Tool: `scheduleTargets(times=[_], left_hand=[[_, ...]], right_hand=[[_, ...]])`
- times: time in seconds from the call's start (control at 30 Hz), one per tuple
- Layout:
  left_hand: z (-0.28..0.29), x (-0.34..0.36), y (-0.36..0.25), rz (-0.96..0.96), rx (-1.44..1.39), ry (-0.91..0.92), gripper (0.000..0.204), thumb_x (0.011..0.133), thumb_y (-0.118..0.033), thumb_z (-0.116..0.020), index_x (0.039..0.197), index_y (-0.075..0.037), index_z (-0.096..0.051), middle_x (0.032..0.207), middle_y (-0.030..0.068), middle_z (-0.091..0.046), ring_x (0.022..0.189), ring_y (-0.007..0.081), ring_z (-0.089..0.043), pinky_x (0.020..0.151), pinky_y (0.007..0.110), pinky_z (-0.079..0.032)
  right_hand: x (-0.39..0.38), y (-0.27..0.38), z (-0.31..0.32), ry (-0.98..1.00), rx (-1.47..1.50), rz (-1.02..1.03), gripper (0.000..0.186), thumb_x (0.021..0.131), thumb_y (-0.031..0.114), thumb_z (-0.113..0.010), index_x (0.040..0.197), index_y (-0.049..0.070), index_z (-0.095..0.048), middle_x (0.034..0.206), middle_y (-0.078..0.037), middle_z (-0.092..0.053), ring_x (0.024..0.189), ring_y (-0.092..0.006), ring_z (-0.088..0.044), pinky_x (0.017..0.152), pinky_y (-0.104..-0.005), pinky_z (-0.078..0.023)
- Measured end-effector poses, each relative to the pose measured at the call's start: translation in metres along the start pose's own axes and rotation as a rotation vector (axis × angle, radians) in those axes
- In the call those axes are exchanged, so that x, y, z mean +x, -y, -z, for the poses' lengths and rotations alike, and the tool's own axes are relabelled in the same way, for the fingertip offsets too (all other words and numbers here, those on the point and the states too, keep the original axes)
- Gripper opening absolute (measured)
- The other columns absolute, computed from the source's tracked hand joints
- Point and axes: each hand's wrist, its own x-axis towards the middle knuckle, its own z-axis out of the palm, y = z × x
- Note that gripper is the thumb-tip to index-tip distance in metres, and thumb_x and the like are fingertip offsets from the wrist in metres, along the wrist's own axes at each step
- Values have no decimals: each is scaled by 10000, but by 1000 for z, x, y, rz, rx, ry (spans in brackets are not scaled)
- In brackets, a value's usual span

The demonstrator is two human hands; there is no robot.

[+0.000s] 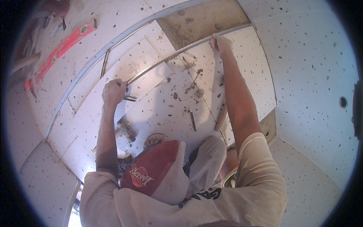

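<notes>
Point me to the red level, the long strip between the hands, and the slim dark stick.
Red level (65, 47): head view, middle of its bar.
Long strip (166, 59): head view, bare stretch near its middle.
Slim dark stick (193, 120): head view, middle of its shaft.

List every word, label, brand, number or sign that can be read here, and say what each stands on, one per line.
Red cloth panel by the person's legs: a pale word over an emblem, legible, but I won't copy printed words.
Tan shirt: large dark letters, partly lost in folds; also not copied.
Red level: any markings are too small to read.
</notes>
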Motion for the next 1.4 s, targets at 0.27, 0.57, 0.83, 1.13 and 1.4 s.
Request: scheduleTargets(times=[0.27,0.57,0.83,1.13,1.4], left_hand=[[-2,-3,11,-58,-31,-62,332,889,-374,-610,948,-88,-766,954,179,-746,937,372,-707,882,454,-539],[-1,-31,-1,-125,-293,52,431,907,-409,-647,1017,-4,-747,913,189,-747,859,270,-717,813,397,-540],[-36,-82,-48,-116,-691,219,327,948,-322,-671,1057,-22,-743,839,115,-717,744,169,-647,682,335,-526],[-73,-127,-21,20,-1669,284,313,1018,-290,-637,1101,7,-693,881,28,-682,766,104,-628,643,261,-511],[-89,-169,24,190,-1435,217,299,1018,-290,-647,1025,6,-693,974,42,-675,899,126,-631,881,305,-521]], right_hand=[[-9,2,-4,23,103,-10,289,990,208,-636,776,15,-641,646,-77,-629,509,-156,-559,483,-313,-425],[-76,42,-16,47,175,95,170,936,189,-728,880,39,-671,770,-28,-664,662,-109,-614,562,-251,-490],[-229,26,-98,399,-384,354,229,933,217,-718,872,-3,-703,803,-42,-659,699,-111,-576,662,-274,-474],[-324,-63,-123,778,-236,-33,429,1004,374,-643,1243,18,-651,961,-43,-655,897,-125,-610,815,-289,-519],[-323,-67,-116,933,-746,183,322,957,284,-683,1128,14,-718,946,-80,-719,787,-133,-653,726,-304,-529]])
